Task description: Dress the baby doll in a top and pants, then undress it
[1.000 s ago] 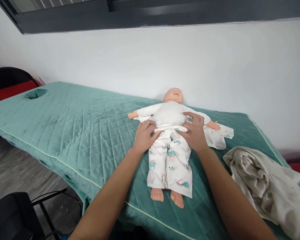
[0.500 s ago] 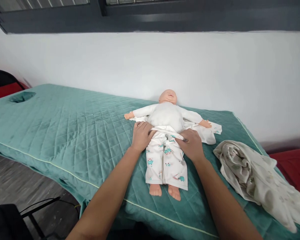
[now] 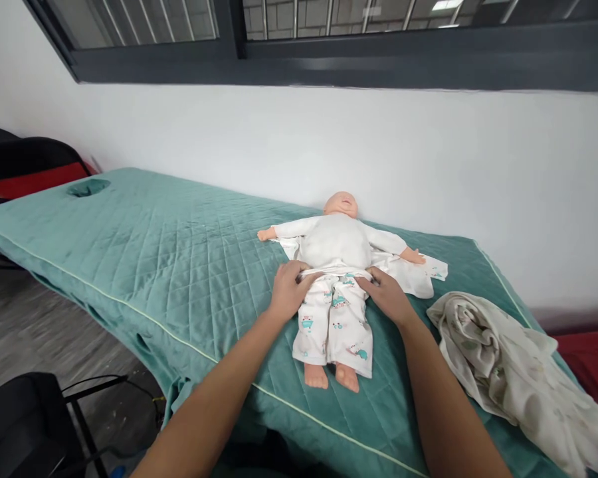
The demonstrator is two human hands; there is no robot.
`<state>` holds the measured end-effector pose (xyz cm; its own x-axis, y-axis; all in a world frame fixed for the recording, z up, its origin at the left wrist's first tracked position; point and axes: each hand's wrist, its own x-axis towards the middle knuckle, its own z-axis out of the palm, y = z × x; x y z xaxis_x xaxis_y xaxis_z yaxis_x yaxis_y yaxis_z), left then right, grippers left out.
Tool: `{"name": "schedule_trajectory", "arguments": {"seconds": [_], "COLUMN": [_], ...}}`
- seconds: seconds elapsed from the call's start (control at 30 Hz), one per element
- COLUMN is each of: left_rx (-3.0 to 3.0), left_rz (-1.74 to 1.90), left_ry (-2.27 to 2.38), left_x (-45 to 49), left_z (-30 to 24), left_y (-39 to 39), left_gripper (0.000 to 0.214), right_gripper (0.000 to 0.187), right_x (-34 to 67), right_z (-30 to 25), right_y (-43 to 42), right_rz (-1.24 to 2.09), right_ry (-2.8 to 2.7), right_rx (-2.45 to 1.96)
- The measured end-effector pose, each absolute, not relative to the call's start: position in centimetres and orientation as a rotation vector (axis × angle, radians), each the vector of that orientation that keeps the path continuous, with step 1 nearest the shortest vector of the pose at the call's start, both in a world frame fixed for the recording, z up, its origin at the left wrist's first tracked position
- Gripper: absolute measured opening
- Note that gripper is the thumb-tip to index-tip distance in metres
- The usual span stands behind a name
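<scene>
A baby doll (image 3: 335,240) lies on its back with its arms spread and its head toward the wall. White printed pants (image 3: 333,325) cover its legs, and its bare feet stick out below the hems. My left hand (image 3: 290,289) pinches the waistband at the doll's hip on the left. At the opposite hip, my right hand (image 3: 386,292) grips the same waistband between thumb and fingers. Under the doll's back and arms a white printed shirt (image 3: 412,273) is spread, partly hidden by the body.
A green quilted bed cover (image 3: 189,252) lies beneath everything, with a face hole (image 3: 88,188) at the far left. A crumpled cream cloth (image 3: 508,365) rests to the right. Behind runs a white wall (image 3: 299,146); a black chair (image 3: 24,425) stands at lower left.
The waistband's bunched upper edge lies flatter across the doll's belly. Both hands keep hold at the hips. My view has tilted up and shifted left, showing more of the window.
</scene>
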<state>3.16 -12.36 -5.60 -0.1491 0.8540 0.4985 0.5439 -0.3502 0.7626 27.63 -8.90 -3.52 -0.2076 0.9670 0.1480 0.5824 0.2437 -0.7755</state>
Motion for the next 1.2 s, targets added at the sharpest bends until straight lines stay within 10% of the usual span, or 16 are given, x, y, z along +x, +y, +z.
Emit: {"name": "schedule_trajectory", "arguments": {"seconds": [0.5, 1.2], "left_rx": [1.599, 1.664], "left_rz": [1.468, 1.384], "left_ry": [1.452, 1.576], "left_x": [5.1, 5.3], "left_z": [-4.4, -4.5], "left_y": [-11.1, -13.6], "left_gripper": [0.018, 0.034], "right_gripper": [0.037, 0.038], "right_x": [27.3, 26.8], "right_z": [-3.9, -5.5], "right_y": [-9.8, -8.1], "right_rz": [1.342, 0.924], "right_ry": [-1.406, -1.638], "right_rx": [-0.978, -1.159]}}
